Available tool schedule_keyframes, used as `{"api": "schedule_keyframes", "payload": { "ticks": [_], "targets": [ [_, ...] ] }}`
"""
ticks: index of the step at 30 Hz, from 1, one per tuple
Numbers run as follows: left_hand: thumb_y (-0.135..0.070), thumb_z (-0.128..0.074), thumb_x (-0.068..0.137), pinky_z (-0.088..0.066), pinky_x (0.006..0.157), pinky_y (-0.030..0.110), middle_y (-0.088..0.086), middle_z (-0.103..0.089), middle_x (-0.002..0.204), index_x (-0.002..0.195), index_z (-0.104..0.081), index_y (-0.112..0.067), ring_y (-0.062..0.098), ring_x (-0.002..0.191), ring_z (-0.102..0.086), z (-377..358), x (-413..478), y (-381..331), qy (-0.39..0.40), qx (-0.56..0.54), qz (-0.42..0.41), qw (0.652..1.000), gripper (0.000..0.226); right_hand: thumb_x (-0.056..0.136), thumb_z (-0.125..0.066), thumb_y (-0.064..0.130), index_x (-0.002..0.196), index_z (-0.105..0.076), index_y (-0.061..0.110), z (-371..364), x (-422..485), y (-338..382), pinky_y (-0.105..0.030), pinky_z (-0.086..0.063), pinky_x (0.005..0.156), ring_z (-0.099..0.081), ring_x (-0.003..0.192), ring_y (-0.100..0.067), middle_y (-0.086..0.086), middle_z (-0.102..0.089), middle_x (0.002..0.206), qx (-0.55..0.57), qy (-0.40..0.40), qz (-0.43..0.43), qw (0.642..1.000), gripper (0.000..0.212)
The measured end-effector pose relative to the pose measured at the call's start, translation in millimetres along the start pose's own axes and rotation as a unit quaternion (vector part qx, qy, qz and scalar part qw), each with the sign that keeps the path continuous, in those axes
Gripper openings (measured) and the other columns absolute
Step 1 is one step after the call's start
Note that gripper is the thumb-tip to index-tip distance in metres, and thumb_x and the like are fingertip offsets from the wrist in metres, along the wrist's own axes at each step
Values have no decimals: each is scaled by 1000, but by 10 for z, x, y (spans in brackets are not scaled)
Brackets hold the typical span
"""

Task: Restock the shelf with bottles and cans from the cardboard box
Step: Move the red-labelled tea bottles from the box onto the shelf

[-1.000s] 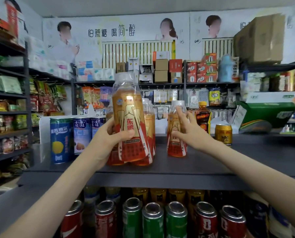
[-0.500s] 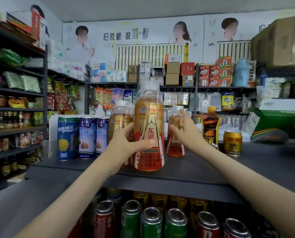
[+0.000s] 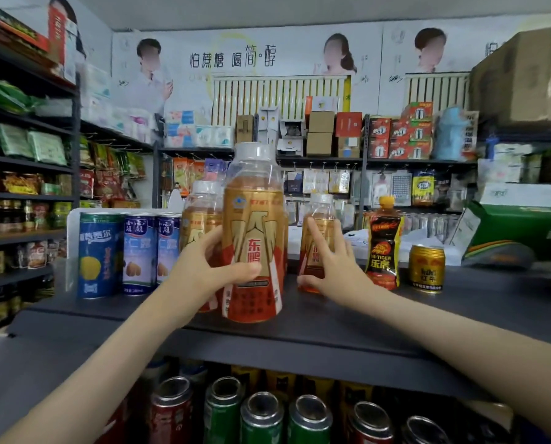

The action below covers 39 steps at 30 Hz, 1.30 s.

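Left hand (image 3: 213, 270) grips the big bottle (image 3: 255, 238); right hand (image 3: 331, 267) presses flat against the small bottle (image 3: 315, 213). Best to slide both back upright along the shelf (image 3: 299, 330).

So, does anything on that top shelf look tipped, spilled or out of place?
Nothing stands out. The large bottle in the left hand, the small bottle the right hand touches, and the blue cans all stand upright on the shelf; no spill shows.
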State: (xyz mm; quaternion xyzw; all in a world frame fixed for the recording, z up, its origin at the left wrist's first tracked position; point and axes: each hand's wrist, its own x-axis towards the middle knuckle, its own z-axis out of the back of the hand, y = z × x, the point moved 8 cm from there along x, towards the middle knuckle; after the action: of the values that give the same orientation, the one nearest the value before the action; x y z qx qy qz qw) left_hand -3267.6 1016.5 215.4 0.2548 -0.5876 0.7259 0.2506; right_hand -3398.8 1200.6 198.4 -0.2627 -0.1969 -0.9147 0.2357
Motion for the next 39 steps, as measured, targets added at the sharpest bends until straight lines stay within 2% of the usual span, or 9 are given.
{"api": "schedule_keyframes", "payload": {
  "ticks": [3,5,7,12,17,22,31,34,39],
  "targets": [
    [-43,-76,44,-53,70,16,-11,-73,97,104,-63,-27,6,92,-68,179,-6,39,-17,-2,7,1000,64,85,-71,28,139,24,55,-200,180,-59,-53,-30,112,-16,140,-52,-13,39,149,45,10,-26,999,112],
    [-41,-76,45,-52,70,16,-7,-73,99,106,-64,-23,9,93,-68,274,-14,76,-24,-5,11,1000,65,86,-66,8,141,24,51,-221,268,-90,-34,-53,85,-53,117,-44,-17,36,150,37,-3,-22,999,113],
    [-40,-76,44,-52,67,15,-5,-74,96,105,-64,-20,11,91,-69,352,-29,116,-32,-16,13,999,65,85,-62,-2,144,21,45,-240,342,-113,-19,-47,63,-63,96,-32,-20,31,152,29,-8,-23,999,112],
    [-38,-75,44,-52,68,16,-5,-74,94,104,-64,-20,10,88,-69,462,-65,162,-40,-28,6,999,63,83,-63,1,141,21,53,-367,573,-138,-49,-41,103,-34,132,-52,-20,28,153,41,-13,-26,999,115],
    [-40,-76,47,-53,76,20,-3,-73,101,106,-65,-23,15,97,-68,506,-59,221,-40,-18,9,999,63,84,-65,-1,147,17,43,-398,674,-189,-37,-42,98,-38,130,-46,-22,32,151,56,1,-31,998,112],
    [-41,-74,47,-51,72,14,-7,-73,97,101,-65,-26,8,91,-68,471,-38,188,-29,-2,2,1000,57,79,-69,10,127,23,69,-448,704,-273,-56,-22,115,9,144,-46,-10,36,151,66,18,-9,998,120],
    [-45,-74,48,-51,79,21,-6,-73,101,104,-66,-25,11,98,-67,464,-31,185,-19,32,18,999,60,82,-74,25,135,29,55,-460,710,-309,-54,-10,116,8,144,-43,-24,20,155,40,11,-9,999,120],
    [-46,-74,49,-50,85,25,-5,-72,103,105,-66,-25,13,100,-66,459,-32,188,-17,39,24,999,61,86,-69,12,141,27,47,-503,691,-283,-44,-20,114,15,145,-32,-21,29,153,80,52,4,995,117],
    [-47,-74,49,-48,86,26,-7,-72,104,106,-66,-26,11,100,-65,457,-36,199,-16,48,29,998,61,81,-72,6,144,14,52,-448,714,-245,-46,-35,107,-31,134,-45,-22,2,153,77,-20,-12,997,116]
  ]
}}
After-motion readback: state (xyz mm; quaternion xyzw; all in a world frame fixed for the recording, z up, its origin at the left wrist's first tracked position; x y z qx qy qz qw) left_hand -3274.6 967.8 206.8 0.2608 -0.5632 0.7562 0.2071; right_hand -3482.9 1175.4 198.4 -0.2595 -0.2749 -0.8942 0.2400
